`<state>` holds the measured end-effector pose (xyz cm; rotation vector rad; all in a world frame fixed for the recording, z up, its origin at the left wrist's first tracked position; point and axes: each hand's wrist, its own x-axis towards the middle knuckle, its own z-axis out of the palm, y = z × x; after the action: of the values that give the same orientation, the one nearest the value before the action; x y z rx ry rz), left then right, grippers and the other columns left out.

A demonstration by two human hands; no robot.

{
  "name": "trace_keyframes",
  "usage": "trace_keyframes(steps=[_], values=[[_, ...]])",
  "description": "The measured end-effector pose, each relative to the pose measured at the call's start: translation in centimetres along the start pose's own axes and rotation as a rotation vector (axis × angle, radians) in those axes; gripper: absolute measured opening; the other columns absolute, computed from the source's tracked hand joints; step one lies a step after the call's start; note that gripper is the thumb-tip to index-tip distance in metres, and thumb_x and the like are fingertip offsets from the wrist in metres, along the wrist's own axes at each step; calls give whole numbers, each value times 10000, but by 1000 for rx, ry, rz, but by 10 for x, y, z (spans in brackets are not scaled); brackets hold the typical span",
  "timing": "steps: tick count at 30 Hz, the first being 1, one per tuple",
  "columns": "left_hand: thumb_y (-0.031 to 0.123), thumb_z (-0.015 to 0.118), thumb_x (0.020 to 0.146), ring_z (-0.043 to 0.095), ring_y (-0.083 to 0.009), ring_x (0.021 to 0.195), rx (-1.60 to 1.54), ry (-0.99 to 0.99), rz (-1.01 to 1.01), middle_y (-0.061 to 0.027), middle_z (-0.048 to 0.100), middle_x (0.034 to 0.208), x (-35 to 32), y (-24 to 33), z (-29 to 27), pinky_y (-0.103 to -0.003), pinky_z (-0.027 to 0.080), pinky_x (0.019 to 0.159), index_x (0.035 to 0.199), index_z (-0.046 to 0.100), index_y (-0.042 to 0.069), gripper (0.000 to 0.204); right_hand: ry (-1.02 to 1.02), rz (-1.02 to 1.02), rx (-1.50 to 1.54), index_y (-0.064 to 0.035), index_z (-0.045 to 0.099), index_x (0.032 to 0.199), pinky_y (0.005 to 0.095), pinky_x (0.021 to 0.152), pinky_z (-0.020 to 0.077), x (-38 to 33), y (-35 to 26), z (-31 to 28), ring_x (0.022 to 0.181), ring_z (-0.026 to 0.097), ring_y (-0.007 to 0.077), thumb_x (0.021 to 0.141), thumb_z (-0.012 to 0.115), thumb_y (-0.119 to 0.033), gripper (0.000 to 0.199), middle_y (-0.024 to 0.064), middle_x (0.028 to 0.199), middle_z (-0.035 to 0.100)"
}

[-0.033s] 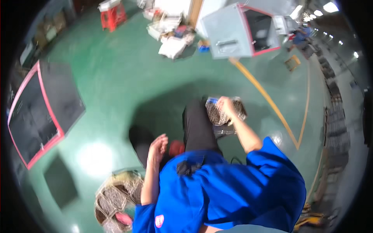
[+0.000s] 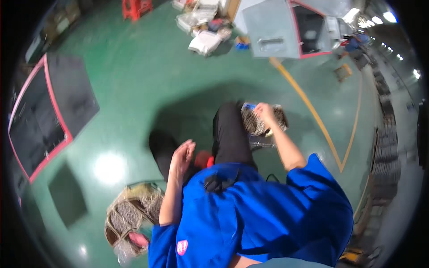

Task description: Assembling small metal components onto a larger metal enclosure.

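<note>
My right hand (image 2: 265, 113) is over a bin of small metal parts (image 2: 254, 124) beside my right knee. Its fingers are bent together, and anything between them is too small or hidden to name. A bit of blue (image 2: 249, 106) shows at the bin's far edge. Above my left thigh hangs my left hand (image 2: 182, 156), fingers loosely stretched with nothing visible in them. Beside my left forearm, at the lower left, stands a round divided container (image 2: 111, 230) with small metal parts in several compartments and something pink (image 2: 138, 239) in one.
Red-edged dark panels (image 2: 58, 107) stand at left, and a grey cabinet-like panel (image 2: 271, 33) at the far right. White bags (image 2: 205, 42), a small blue box (image 2: 242, 43) and a red stool (image 2: 136, 9) lie farther off. Stacked parts (image 2: 385, 163) line the right side. A yellow line (image 2: 304, 98) marks the green floor.
The view has tilted slightly, so the surroundings sit higher in the picture. Both hands keep nearly the same places relative to the bin and my legs.
</note>
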<state>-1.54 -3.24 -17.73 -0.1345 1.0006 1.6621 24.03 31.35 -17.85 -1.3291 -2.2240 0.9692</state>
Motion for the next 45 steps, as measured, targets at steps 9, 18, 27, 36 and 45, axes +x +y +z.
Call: trace_keyframes(steps=[9, 18, 27, 36, 45], values=[[288, 356, 969, 203, -380, 1350, -741, -666, 30, -249, 225, 1441, -66, 78, 116, -475, 221, 1109, 1379, 243, -52, 545, -182, -69, -326, -24, 641, 911, 332, 624, 479, -16, -5, -15, 628, 610, 211, 757, 716, -222, 262, 106, 678, 628], [360, 316, 970, 205, -370, 1350, -751, -659, 16, -254, 214, 1443, -85, 80, 133, -457, 178, 1123, 1379, 225, -71, 600, -110, -519, 178, -46, 678, 935, 231, 684, 462, -51, -239, -45, 732, 576, 102, 729, 710, -37, 208, 26, 792, 605], [337, 340, 980, 514, -241, 1130, -699, -786, -24, -176, 527, 1221, -81, 56, 111, -400, 379, 1009, 1251, 442, -48, 482, -383, -1202, -84, -54, 671, 869, 358, 766, 435, -91, -321, -3, 807, 567, 230, 701, 660, -124, 182, 58, 844, 606], [177, 427, 958, 599, -209, 978, -761, -683, -127, -104, 615, 1032, -76, 49, 94, -365, 481, 908, 1063, 540, -13, 245, -430, -1561, -328, -75, 480, 638, 322, 670, 439, -89, -319, 24, 720, 528, 189, 675, 606, -191, 175, 32, 687, 507], [135, 414, 940, 409, -355, 1242, -586, -412, 28, -260, 414, 1325, -76, 50, 101, -406, 348, 1067, 1296, 361, -99, 430, -203, -1354, -535, -71, 551, 773, 377, 658, 451, 2, -319, -6, 671, 587, 258, 805, 559, -161, 96, 89, 659, 572]])
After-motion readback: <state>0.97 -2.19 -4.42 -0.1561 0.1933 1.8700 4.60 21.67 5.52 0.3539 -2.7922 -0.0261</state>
